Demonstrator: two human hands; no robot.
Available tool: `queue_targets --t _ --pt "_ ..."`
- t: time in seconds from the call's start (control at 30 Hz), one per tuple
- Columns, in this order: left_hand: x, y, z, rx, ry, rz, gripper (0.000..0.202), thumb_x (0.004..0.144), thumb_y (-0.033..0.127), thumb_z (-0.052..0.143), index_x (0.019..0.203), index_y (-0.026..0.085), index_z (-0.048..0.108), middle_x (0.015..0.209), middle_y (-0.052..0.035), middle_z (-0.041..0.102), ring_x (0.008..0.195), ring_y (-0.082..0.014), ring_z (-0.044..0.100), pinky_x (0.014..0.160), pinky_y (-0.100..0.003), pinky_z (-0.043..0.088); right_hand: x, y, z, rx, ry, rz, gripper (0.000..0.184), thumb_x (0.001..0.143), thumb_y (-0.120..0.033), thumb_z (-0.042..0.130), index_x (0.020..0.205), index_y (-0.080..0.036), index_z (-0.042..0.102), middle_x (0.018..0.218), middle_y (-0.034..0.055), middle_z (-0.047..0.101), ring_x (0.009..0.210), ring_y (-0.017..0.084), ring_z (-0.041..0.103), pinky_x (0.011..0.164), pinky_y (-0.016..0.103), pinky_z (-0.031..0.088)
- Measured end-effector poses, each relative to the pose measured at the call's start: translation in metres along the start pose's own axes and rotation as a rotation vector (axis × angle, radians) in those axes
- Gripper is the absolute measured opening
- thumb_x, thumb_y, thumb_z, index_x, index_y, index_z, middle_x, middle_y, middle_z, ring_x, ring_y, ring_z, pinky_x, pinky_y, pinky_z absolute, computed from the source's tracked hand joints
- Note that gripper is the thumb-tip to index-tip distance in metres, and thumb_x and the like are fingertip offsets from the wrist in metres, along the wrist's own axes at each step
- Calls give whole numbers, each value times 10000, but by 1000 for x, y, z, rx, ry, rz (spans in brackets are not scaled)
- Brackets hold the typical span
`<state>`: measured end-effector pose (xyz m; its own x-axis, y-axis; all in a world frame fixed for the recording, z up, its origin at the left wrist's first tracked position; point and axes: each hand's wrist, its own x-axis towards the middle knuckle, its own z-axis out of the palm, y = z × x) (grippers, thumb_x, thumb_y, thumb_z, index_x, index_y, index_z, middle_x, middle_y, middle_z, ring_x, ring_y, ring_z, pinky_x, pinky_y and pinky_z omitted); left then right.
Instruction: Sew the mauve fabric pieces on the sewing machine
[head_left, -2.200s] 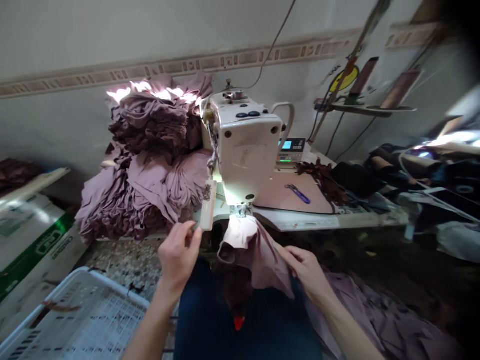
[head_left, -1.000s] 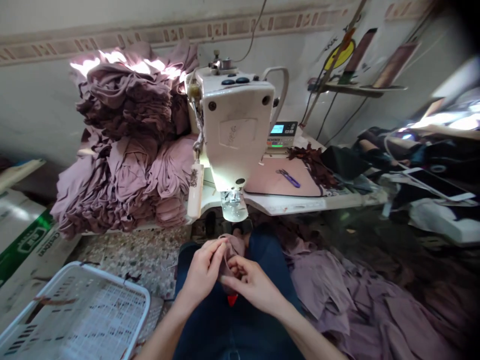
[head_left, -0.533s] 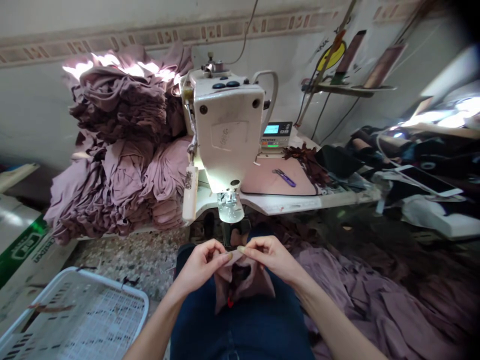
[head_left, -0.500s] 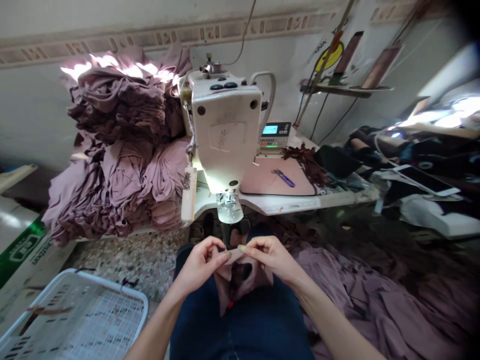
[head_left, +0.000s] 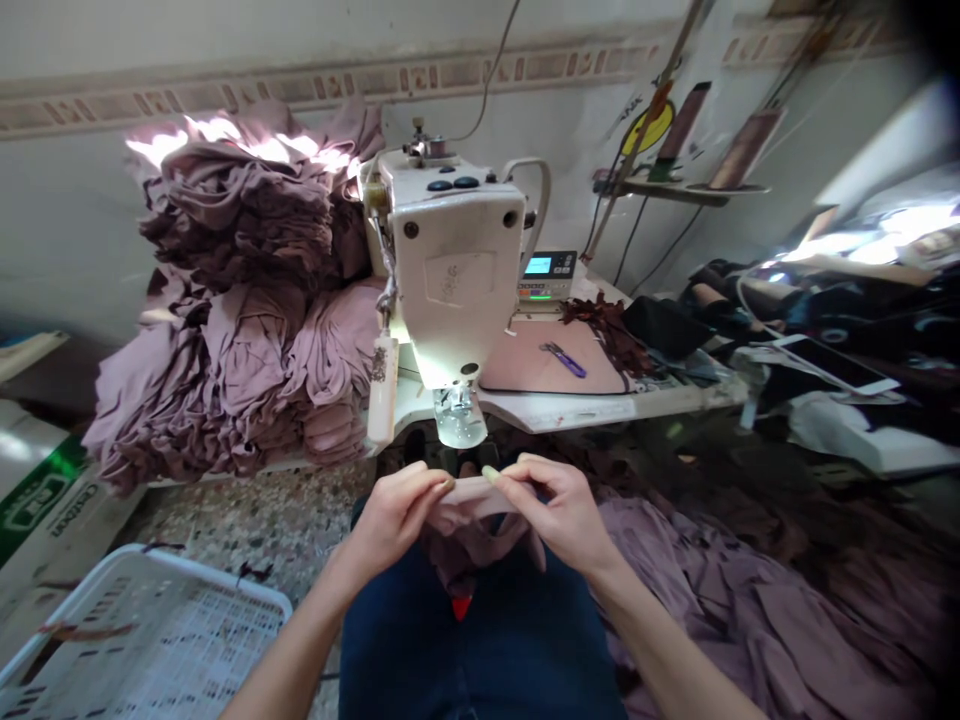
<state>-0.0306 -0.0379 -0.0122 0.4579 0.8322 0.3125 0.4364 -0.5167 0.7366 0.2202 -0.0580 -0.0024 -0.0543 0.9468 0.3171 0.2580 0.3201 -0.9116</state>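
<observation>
lower centre: left hand (head_left: 397,510) + right hand (head_left: 556,508) both pinching the mauve cloth (head_left: 481,528) over the lap | slightly apart, my read: keeps its top edge straight | darker folds below, can't really tell

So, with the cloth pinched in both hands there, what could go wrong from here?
The cloth is only pinched by the left hand and right hand, so it might slip. The stack rises high and reaches the table's front edge, so a bump could topple it. The snips lie loose on the pad and might get knocked off.
</observation>
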Motion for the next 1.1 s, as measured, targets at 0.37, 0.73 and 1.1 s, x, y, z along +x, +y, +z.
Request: queue_targets --t 0.37,0.73,1.1 --pt "6 2 -3 -41 33 -9 402 1109 415 545 1042 163 852 766 -63 684 694 -170 612 668 -258 454 1 1 4 22 59 12 376 973 -436 747 692 -186 758 623 -9 559 578 142 476 580 288 397" --pt "36 21 -5 -245 155 -262 366 1027 432 641 788 172 735 715 -37 724 666 -193 648 676 -262 511 29 14 8 144 166 108 351 913 -454 759 693 -181 763 627 9 653 585 165 544 583 288 441" --pt "27 23 1 -254 215 -299 307 995 415 682 843 164 771 816 -45 752 762 -193 667 715 -250 530 19 7 1 138 124 117 411 923 -497 772 659 -186 729 573 -2 592 546 162 534 524 280 411"
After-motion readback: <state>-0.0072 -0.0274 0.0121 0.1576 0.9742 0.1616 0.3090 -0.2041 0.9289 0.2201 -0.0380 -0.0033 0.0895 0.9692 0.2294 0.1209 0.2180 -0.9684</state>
